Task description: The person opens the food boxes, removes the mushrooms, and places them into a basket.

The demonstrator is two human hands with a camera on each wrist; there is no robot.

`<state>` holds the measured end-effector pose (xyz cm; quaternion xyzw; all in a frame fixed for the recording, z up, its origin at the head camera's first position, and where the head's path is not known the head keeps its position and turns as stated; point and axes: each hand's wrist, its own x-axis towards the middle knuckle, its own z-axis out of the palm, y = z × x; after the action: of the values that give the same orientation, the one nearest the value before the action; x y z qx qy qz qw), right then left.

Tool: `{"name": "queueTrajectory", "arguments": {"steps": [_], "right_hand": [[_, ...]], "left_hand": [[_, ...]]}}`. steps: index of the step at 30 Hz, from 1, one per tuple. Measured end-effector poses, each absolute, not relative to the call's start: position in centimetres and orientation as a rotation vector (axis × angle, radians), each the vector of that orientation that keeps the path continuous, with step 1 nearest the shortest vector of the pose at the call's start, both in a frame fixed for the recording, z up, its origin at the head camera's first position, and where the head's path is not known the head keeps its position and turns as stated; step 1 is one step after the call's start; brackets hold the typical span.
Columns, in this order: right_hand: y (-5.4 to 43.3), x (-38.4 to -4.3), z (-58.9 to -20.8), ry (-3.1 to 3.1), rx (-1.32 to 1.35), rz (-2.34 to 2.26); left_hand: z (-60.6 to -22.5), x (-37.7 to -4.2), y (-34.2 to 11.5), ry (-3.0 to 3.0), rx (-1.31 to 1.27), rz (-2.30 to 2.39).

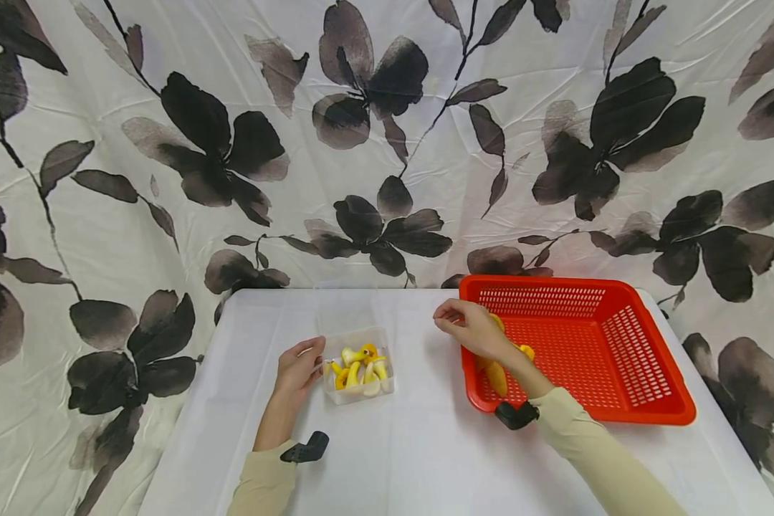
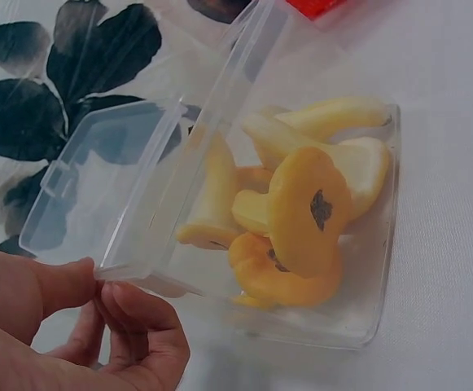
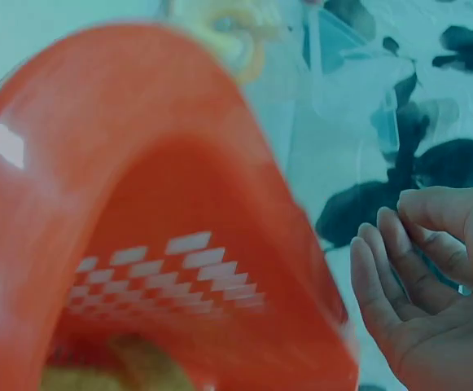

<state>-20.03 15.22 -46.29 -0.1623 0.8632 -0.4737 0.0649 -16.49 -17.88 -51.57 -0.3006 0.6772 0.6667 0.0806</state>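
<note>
A clear plastic box [image 1: 360,395] stands on the white table, holding several yellow mushrooms [image 2: 305,216] with pale stems. Its transparent lid [image 2: 98,183] is raised on the side by my left hand [image 1: 299,367]. The thumb and fingers of that hand pinch the box's edge near the lid, as the left wrist view shows. My right hand [image 1: 471,327] hovers over the left rim of a red basket [image 1: 587,358]. Its fingers are loosely bent and hold nothing. More yellow-orange pieces [image 1: 497,378] lie at the basket's left end, partly hidden by the right forearm.
The basket has perforated walls and takes up the right part of the table [image 1: 419,459]. Behind the table hangs a white cloth [image 1: 387,158] with dark flower prints. A black wrist camera [image 1: 306,448] sits on the left wrist, another [image 1: 516,416] on the right.
</note>
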Motion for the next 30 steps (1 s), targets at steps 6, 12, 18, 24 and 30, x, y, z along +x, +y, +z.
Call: {"name": "queueTrajectory", "arguments": {"steps": [6,12,18,24,30], "right_hand": [[12.6,-20.5,-46.5,2.558,-0.550,-1.461],[10.1,-20.9,-47.2,2.542,-0.636,-1.472],[7.8,-20.7,-47.2,2.487,-0.697,-1.429],[5.4,-21.0,-48.3,2.441,-0.790,-1.417],[3.7,-21.0,-49.0,2.424,-0.845,-1.356]], "left_hand": [[-51.5,-16.4,-17.8,2.022,-0.902,2.013],[-51.4,-16.3,-17.7,2.014,-0.909,2.023],[-51.4,-16.2,-17.8,2.010,-0.929,2.032],[-51.4,-16.4,-17.6,2.010,-0.963,2.029],[-51.4,-16.5,-17.4,2.004,-0.964,2.046]]}}
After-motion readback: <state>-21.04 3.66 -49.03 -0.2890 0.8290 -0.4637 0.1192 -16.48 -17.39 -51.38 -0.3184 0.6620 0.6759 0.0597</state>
